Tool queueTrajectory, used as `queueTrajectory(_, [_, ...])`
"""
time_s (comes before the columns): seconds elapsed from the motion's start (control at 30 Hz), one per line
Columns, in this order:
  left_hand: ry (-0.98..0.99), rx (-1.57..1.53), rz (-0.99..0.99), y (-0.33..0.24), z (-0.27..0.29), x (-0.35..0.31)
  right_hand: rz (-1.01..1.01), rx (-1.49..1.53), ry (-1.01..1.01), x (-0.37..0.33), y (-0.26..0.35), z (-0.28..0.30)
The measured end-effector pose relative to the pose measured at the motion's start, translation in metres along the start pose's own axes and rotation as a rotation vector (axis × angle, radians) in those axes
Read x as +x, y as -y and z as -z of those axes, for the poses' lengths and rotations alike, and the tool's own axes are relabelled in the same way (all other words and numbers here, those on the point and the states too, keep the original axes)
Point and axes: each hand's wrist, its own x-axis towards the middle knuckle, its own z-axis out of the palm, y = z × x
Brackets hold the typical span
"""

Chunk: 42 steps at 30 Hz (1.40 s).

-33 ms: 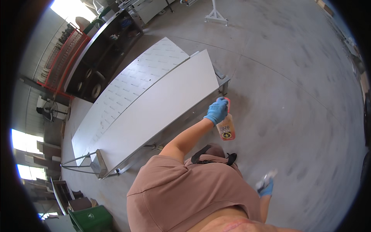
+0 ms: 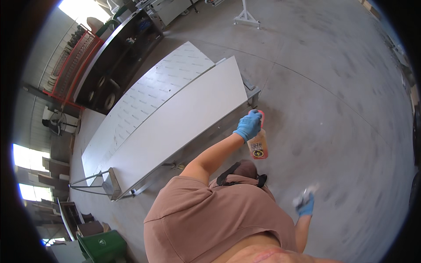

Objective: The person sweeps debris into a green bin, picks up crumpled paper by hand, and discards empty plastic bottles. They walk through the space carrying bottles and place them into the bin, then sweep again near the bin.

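Observation:
My left hand [image 2: 248, 126], in a blue glove, is closed round the neck of a spray bottle [image 2: 258, 147]. The bottle has a red top and a clear body with orange-red liquid low in it. It hangs upright beside the right end of a long white panel [image 2: 188, 115], apart from it. Lower right, my right hand [image 2: 306, 207], also gloved in blue, grips a crumpled whitish-grey rag [image 2: 302, 198]. Motion blurs the rag's edges. The fingers round it are partly hidden.
Behind the white panel lies a second sheet [image 2: 149, 90] with printed film, both on a metal-framed stand [image 2: 252, 93]. A dark shelf unit [image 2: 118, 65] and a red rack [image 2: 74, 65] stand far left. A green bin [image 2: 103, 246] is lower left, a white stand foot [image 2: 247, 21] far ahead.
My right hand and the rag have swung a little forward and to the right. My left hand and the bottle have shifted very slightly right.

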Motion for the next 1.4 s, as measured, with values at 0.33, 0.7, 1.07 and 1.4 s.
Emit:
queueTrajectory(0.33, [0.072, 0.020, -0.077, -0.067, -0.058, 0.254, 0.221, 0.180, 0.556, 0.258, 0.295, -0.425])
queueTrajectory(0.7, [0.122, 0.074, 0.144, -0.055, -0.119, 0.582, 0.181, 0.113, 0.600, 0.427, 0.496, -0.656])
queueTrajectory(1.07, [-0.140, 0.053, 0.561, 0.021, -0.119, 0.813, -0.101, -0.091, 0.728, 0.569, 0.616, -0.886])
queueTrajectory(1.4, [-0.523, 0.143, 0.613, 0.212, -0.030, 0.865, -0.331, -0.416, 0.948, 0.620, 0.543, -1.123])
